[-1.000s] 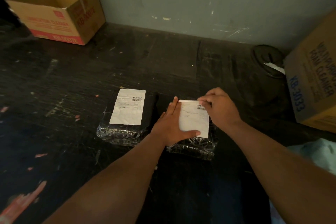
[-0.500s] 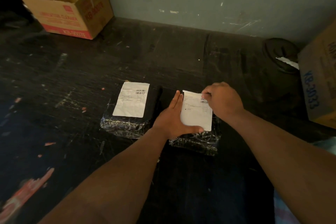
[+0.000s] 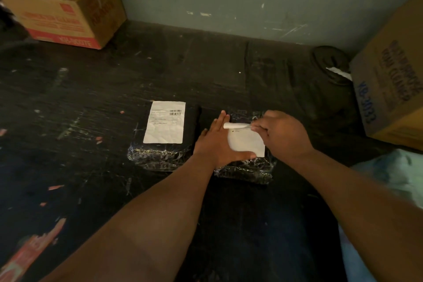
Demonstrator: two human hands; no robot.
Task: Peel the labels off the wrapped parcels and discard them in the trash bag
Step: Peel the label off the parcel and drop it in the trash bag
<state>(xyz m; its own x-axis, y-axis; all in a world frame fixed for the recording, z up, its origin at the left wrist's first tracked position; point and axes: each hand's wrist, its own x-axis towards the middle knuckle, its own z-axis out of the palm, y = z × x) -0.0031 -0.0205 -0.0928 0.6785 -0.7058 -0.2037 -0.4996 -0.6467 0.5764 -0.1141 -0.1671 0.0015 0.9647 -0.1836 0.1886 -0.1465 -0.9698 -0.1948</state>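
Note:
Two black parcels wrapped in shiny film lie side by side on the dark table. The left parcel [image 3: 164,155] carries a flat white label [image 3: 164,122] with barcodes. On the right parcel [image 3: 246,170], my left hand [image 3: 217,142] lies flat, fingers apart, pressing the parcel's left side with the thumb on its label. My right hand [image 3: 279,135] pinches the far edge of that white label [image 3: 246,142], which is curled back toward me, peeled off over its upper part. The film at the far end of the parcel is bare.
An open cardboard box [image 3: 66,4] stands at the far left by the wall. A closed cardboard box [image 3: 391,84] stands at the right edge. A dark trash bag [image 3: 329,64] with a white scrap lies beside it. Pale blue cloth [image 3: 389,178] is at lower right.
My right hand has pulled the label's far edge up and toward me, so the top of the label is now rolled back. My left hand stays pressed on the parcel.

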